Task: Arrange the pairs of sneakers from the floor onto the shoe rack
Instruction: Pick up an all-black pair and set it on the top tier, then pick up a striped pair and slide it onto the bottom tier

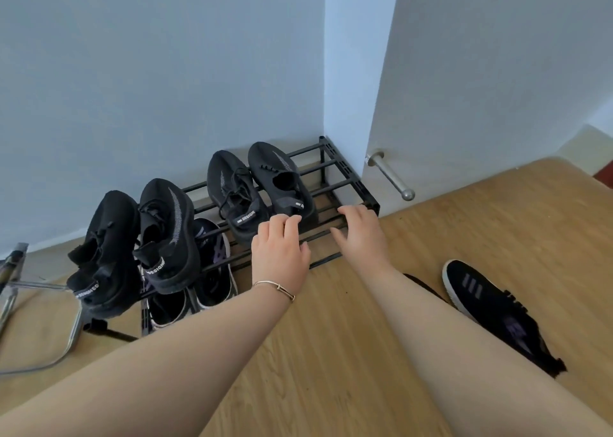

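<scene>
Head view shows us a black shoe rack (345, 174) in the corner with two pairs of black knit sneakers on its top tier, one pair at the left end (139, 247), the other near the right (255, 187). A darker pair with white soles (205, 277) sits on the tier below. Our left hand (282, 250) and right hand (361, 234) hover open and empty over the front bars. One sneaker (497, 307) with three stripes waits on the floor (331, 353) by our right arm; we judge the next move is to reach back for it and any mate hidden behind the arm. Heel tabs read "DESIGNED".
</scene>
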